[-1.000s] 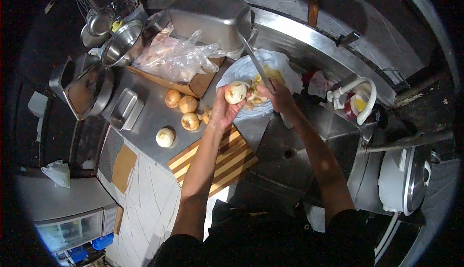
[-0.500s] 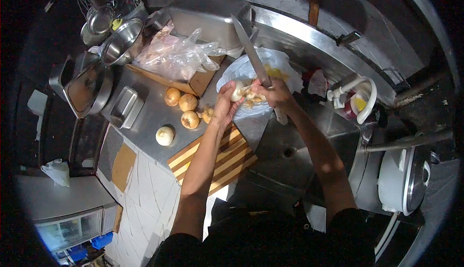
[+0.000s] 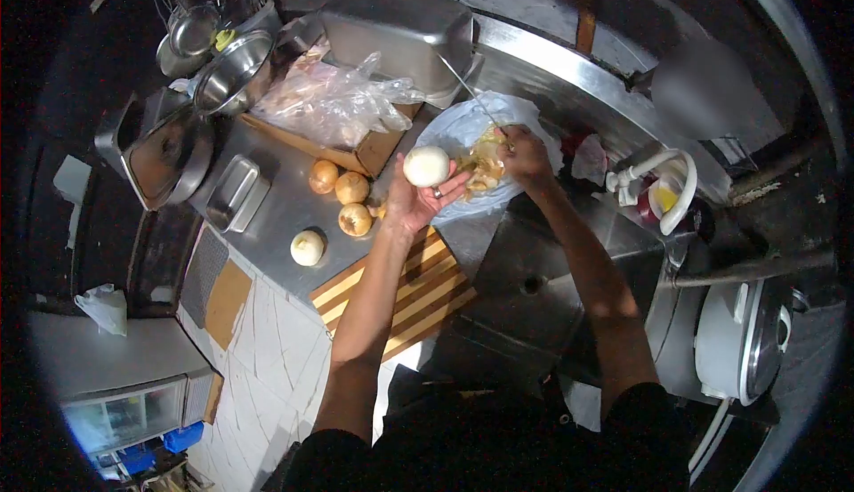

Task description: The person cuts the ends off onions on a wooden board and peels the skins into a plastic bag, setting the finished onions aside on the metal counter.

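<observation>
A peeled white onion (image 3: 426, 166) rests in my left hand (image 3: 414, 205), its palm turned up and the fingers stretched out beneath it. My right hand (image 3: 527, 161) is closed around a knife (image 3: 470, 90), whose blade shows nearly edge-on, pointing up and to the left. Beneath the right hand, onion skins (image 3: 486, 165) lie on a pale plastic bag (image 3: 445, 129). Several brown-skinned onions (image 3: 352, 188) sit left of my left hand, and another peeled onion (image 3: 307, 247) stands nearer the counter edge. The knife handle is hidden by my fingers.
A striped cutting board (image 3: 436, 292) lies below my left forearm, beside the sink (image 3: 507, 314). Behind are a cardboard box (image 3: 374, 149) with clear plastic, and a large steel pan (image 3: 391, 25). A small steel container (image 3: 238, 194) sits left. A white faucet (image 3: 683, 185) stands right.
My hands have moved apart. The right hand with the knife has shifted right over the skins, and the blade has turned edge-on. My left palm has opened upward, showing the whole peeled onion.
</observation>
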The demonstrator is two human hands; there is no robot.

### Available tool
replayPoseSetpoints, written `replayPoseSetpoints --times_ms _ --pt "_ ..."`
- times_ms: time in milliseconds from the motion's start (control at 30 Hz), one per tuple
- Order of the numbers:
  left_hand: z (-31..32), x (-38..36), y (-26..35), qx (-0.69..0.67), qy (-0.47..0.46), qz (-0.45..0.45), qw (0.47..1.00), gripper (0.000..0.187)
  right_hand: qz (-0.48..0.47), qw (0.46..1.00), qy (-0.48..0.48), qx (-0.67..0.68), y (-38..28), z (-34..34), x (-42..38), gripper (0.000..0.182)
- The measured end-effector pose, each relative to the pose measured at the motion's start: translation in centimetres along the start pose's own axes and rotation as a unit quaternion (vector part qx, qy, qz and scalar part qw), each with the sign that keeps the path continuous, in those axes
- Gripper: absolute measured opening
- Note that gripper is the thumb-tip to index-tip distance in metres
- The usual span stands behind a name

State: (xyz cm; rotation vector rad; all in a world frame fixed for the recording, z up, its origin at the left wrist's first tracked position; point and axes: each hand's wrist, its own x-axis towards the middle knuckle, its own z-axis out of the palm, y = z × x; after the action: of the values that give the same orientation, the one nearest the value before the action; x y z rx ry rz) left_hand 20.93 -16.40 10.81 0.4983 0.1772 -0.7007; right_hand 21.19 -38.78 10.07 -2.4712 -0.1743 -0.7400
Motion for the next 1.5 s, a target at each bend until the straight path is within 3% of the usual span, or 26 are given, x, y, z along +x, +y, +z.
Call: replayPoseSetpoints --times_ms 133,200,267,300,333,367,400,433,467,533,600,633,667,700,733,800,1033,1100,1167,1200,1233,1333,1367,1400,1433,1500 --pt "-0.8 -0.4 0.1 0.056 -0.015 0.011 0.998 0.062 -0.04 0.998 0.027 0.037 0.1 0.1 -0.7 0.028" --pt "-0.3 -2.7 -0.2 0.212 0.136 0.107 0.962 0.05 0.03 0.993 -0.012 0.118 0.7 0.6 -1.7 0.027" --pt "-5.7 -2.4 -0.1 0.412 0.252 0.308 0.819 0.052 -0.045 0.998 -0.002 0.042 -0.8 -2.1 -2.3 0.026" --pt "-3.5 -5.6 1.4 0.496 0.294 0.362 0.732 0.056 -0.051 0.998 0.009 0.025 -0.8 -2.5 -3.1 0.026" --pt "-3.5 -7.4 2.8 0.48 0.308 0.385 0.725 0.057 -0.053 0.998 0.007 0.03 -1.2 -3.1 -3.9 0.026" --pt "-7.6 -7.6 5.1 0.595 0.378 0.412 0.577 0.062 0.023 0.999 -0.03 -0.004 -1.6 -3.7 -4.6 0.027" --pt "-13.0 -7.0 7.2 0.704 0.428 0.46 0.332 0.066 0.1 0.992 -0.067 -0.041 -1.6 -4.3 -5.4 0.029" --pt "-12.5 -8.5 9.0 0.707 0.473 0.382 0.362 0.068 0.1 0.992 -0.067 -0.041 -0.5 -4.2 -6.8 0.029" --pt "-14.1 -8.8 10.7 0.716 0.52 0.309 0.348 0.07 0.102 0.984 -0.125 -0.074 1.4 -3.6 -8.4 0.029" --pt "-17.1 -9.2 13.0 0.713 0.535 0.267 0.365 0.071 0.104 0.972 -0.181 -0.107 0.7 -3.9 -9.7 0.03" --pt "-18.4 -9.5 14.0 0.747 0.518 0.148 0.39 0.07 0.345 0.913 -0.191 0.105 -2.5 -4.9 -10.2 0.022" --pt "-16.8 -9.3 13.9 0.76 0.534 0.102 0.358 0.07 0.345 0.913 -0.19 0.103 -1.8 -4.2 -11.8 0.022" --pt "-16.1 -8.6 13.8 0.759 0.533 0.102 0.359 0.07 0.209 0.961 -0.164 0.076 -0.4 -2.7 -13.9 0.021" --pt "-15.8 -7.9 13.8 0.808 0.477 0.192 0.29 0.07 0.068 0.987 -0.136 0.046 0.4 -1.9 -15.2 0.02" --pt "-15.6 -7.1 14.0 0.84 0.412 0.279 0.216 0.069 0.068 0.987 -0.139 0.045 -0.5 -1.9 -15.0 0.02" --pt "-15.0 -4.8 14.9 0.873 0.241 0.228 0.357 0.068 -0.051 0.996 -0.03 0.063 -3.2 -1.5 -14.9 0.017" --pt "-18.0 -1.6 14.8 0.86 0.228 0.255 0.379 0.076 0.203 0.942 -0.209 0.166 -10.4 -3.1 -17.4 0.012" --pt "-17.2 -2.1 14.6 0.885 0.23 0.223 0.338 0.071 -0.054 0.98 -0.041 0.19 -12.6 -1.5 -18.8 0.014" --pt "-16.6 -1.7 14.8 0.885 0.222 0.2 0.357 0.07 0.194 0.883 -0.355 0.237 -15.7 -2.8 -21.0 0.017" --pt "-16.5 -1.5 14.9 0.882 0.219 0.181 0.376 0.068 0.157 0.886 -0.4 0.175 -17.4 -2.2 -21.6 0.018" --pt "-16.5 -1.5 15.2 0.897 0.208 0.185 0.343 0.067 0.117 0.882 -0.442 0.11 -19.0 -1.4 -21.9 0.018" --pt "-14.9 -3.1 14.1 0.855 0.269 0.204 0.394 0.066 0.103 0.861 -0.486 0.106 -20.4 1.1 -23.6 0.017" --pt "-14.9 -3.9 13.7 0.86 0.271 0.251 0.352 0.065 0.107 0.86 -0.488 0.106 -19.5 2.1 -25.1 0.017" --pt "-14.6 -4.9 13.2 0.861 0.27 0.249 0.353 0.065 0.129 0.892 -0.41 0.138 -18.3 3.5 -26.9 0.018" --pt "-13.5 -6.7 12.7 0.823 0.25 0.327 0.391 0.063 0.15 0.917 -0.329 0.169 -17.5 4.1 -28.0 0.018" --pt "-11.5 -10.4 10.7 0.754 0.234 0.407 0.459 0.059 0.207 0.902 -0.347 0.15 -16.5 2.0 -27.2 0.017"
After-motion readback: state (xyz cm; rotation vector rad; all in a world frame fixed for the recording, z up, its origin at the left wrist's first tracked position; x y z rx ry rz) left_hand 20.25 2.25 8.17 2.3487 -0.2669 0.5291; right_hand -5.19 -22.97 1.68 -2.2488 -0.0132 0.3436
